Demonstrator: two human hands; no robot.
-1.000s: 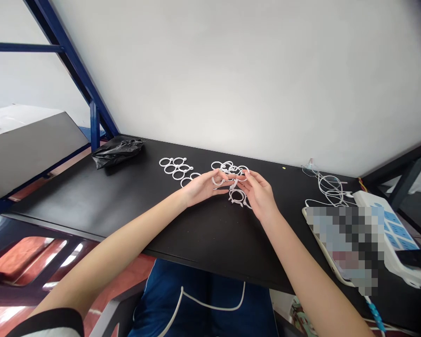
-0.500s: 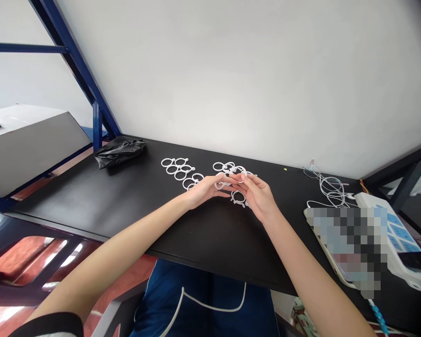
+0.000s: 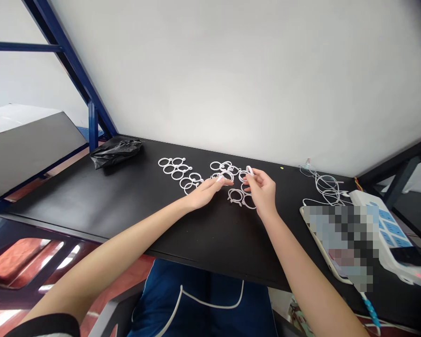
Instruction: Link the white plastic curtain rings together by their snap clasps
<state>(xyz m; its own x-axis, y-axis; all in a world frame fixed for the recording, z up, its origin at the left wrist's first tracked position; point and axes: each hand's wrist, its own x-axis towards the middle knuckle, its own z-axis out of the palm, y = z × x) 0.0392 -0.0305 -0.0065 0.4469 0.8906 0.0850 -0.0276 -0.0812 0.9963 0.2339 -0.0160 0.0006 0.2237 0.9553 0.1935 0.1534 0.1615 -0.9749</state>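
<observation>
My left hand [image 3: 204,193] is closed, thumb against fingers, on a white curtain ring [image 3: 228,173] standing up from its fingertips. My right hand [image 3: 264,189], a little apart from it, pinches another white ring [image 3: 249,169] between thumb and fingers. Several more rings, each with a small eyelet, lie around the hands. One group [image 3: 215,165] is just beyond them, and below the fingers some overlapping rings [image 3: 235,195] rest on the black table [image 3: 210,234]. Left of my left hand, a loose row of rings [image 3: 177,174] runs across the tabletop.
A crumpled black plastic bag [image 3: 116,153] lies at the back left. To the right are glasses [image 3: 308,168], a tangled white cable [image 3: 328,187], a phone [image 3: 337,248] with its screen blurred, and a white power strip [image 3: 389,234]. A white wall [image 3: 224,79] stands behind.
My hands have come apart: they were together at the fingertips, and now the right has drawn off to the right with a ring. The whole view has shifted slightly left.
</observation>
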